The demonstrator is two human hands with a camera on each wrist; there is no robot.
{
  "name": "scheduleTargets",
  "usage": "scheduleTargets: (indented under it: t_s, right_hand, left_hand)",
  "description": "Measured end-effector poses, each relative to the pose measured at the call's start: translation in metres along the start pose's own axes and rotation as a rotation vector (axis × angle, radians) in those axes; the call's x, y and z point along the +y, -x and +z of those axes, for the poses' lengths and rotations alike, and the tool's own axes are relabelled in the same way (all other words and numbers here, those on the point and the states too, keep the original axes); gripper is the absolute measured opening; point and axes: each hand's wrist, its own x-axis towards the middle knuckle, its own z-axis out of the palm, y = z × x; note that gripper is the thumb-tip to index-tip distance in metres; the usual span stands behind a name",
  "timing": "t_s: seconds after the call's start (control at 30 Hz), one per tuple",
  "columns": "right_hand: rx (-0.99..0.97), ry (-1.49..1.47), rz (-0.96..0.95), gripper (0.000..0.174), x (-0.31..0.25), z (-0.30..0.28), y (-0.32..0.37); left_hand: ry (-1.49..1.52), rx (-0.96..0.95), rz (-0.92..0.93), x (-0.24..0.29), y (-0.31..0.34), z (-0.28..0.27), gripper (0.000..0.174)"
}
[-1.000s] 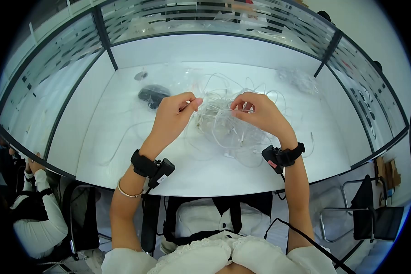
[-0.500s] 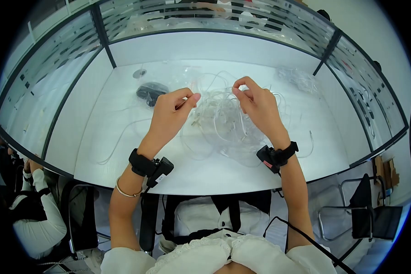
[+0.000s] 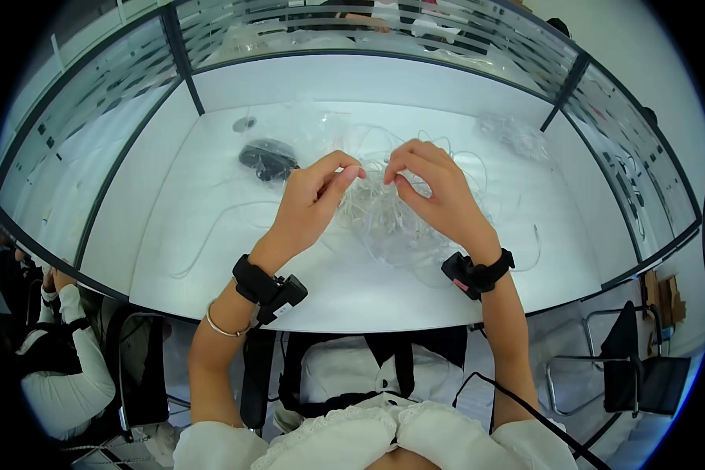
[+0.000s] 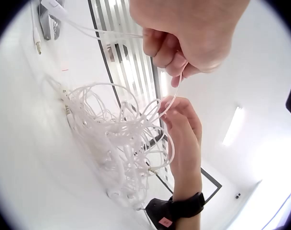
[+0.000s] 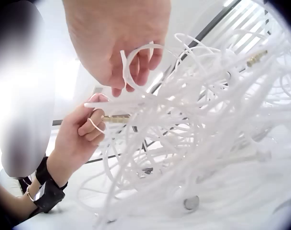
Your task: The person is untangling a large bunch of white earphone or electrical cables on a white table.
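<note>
A tangle of white earphone cables (image 3: 380, 215) with gold plugs (image 5: 117, 119) lies on the white desk, partly in thin clear plastic. Over its far side, my left hand (image 3: 313, 200) pinches one white cable (image 4: 178, 88) between curled fingers and thumb. From there the cable runs to the fingertips of my right hand (image 3: 438, 192), which are bent round it close to the thumb. In the left wrist view, a white in-line piece (image 4: 54, 7) hangs on a strand leading from the left fist. Loops of cable partly cover the right fingers in the right wrist view.
A black bundle in clear plastic (image 3: 268, 159) lies left of the tangle. More clear plastic (image 3: 513, 135) sits at the back right. One loose cable (image 3: 211, 231) curves across the desk's left side. Low partitions with striped glass (image 3: 368, 27) enclose the desk.
My right hand lifted away from the tangle, then came back down and leftward. My left hand has shifted a little right, so the fingertips of both hands are now near each other.
</note>
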Motion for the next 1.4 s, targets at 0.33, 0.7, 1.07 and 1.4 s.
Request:
scheduleTargets:
  t_s: [0.33,0.7,1.07,1.4]
  right_hand:
    - [-0.156,0.042,0.113,0.009,0.002,0.009,0.009]
    - [0.154,0.043,0.186,0.011,0.007,0.001,0.007]
    - [0.136,-0.64,0.285,0.018,-0.006,-0.012,0.006]
    - [0.152,-0.91,0.232,0.022,-0.004,-0.02,0.001]
  left_hand:
    - [0.085,0.011,0.082,-0.002,0.004,0.005,0.018]
    - [0.017,-0.167,-0.022,-0.003,0.009,0.026,0.019]
    - [-0.235,0.032,-0.07,-0.015,0.002,0.028,0.012]
    - [-0.087,0.006,0.042,-0.002,-0.001,0.025,0.02]
